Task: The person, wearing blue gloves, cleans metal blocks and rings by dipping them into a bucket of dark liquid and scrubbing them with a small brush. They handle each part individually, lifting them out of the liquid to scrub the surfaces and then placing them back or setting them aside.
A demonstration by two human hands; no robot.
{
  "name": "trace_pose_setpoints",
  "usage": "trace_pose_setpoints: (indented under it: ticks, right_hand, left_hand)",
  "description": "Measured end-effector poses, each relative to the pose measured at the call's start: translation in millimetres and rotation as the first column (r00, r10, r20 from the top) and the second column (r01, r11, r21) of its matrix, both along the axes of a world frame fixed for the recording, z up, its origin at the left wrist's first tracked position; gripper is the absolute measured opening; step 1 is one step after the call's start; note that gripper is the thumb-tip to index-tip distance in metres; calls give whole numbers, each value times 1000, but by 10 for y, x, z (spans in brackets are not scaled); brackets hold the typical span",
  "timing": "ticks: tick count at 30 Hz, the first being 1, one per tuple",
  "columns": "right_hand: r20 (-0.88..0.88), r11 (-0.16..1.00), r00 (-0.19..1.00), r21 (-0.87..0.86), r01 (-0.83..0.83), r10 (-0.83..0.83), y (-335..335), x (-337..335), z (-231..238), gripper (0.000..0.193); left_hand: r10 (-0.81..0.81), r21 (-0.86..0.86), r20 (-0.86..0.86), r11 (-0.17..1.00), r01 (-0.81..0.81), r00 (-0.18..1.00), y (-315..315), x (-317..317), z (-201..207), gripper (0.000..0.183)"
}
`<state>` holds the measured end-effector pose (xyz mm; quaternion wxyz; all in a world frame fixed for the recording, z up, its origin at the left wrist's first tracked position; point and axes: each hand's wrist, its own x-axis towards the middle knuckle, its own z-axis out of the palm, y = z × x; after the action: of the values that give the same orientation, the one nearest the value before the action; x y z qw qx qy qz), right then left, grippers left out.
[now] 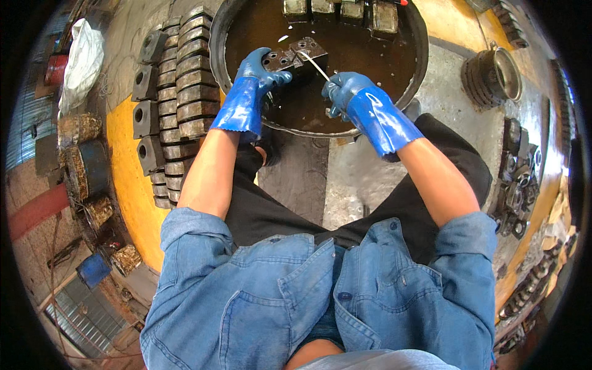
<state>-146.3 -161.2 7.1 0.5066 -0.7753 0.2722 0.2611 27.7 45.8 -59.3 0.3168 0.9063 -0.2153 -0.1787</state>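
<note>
A dark metal block with round holes (310,48) is held above brown liquid in a big round basin (216,46). My left hand (258,69), in a blue rubber glove, grips the block's left end, thumb toward me. My right hand (346,94), gloved the same way, is closed round a thin, pale metal rod (316,66). The rod slants up and left, its far tip at the block's holed top face. Whether the tip sits inside a hole, I cannot tell. What kind of tool the rod belongs to is hidden by my fingers.
Several metal blocks (351,12) stand along the basin's far side. Stacked blocks (196,80) line the floor at left, beside holed blocks (147,117). A ring-shaped metal part (493,75) and small metal parts (517,179) lie at right. A white sack (83,61) is far left.
</note>
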Motion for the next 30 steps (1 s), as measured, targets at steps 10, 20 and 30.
trace_pose_setpoints:
  ticks: [10, 20, 30]
  right_hand:
    - [-10, 985, 994, 132, 108, -108, 66, 104, -83, 28]
    - [75, 958, 990, -269, -98, 122, 69, 47, -201, 28]
    - [4, 869, 981, -465, -169, 193, 192, 73, 67, 32]
  left_hand:
    - [52, -52, -52, 997, -54, 997, -18, 38, 0, 94]
    - [85, 25, -30, 996, -85, 996, -128, 22, 60, 96]
    - [81, 4, -63, 997, -81, 995, -9, 50, 40, 90]
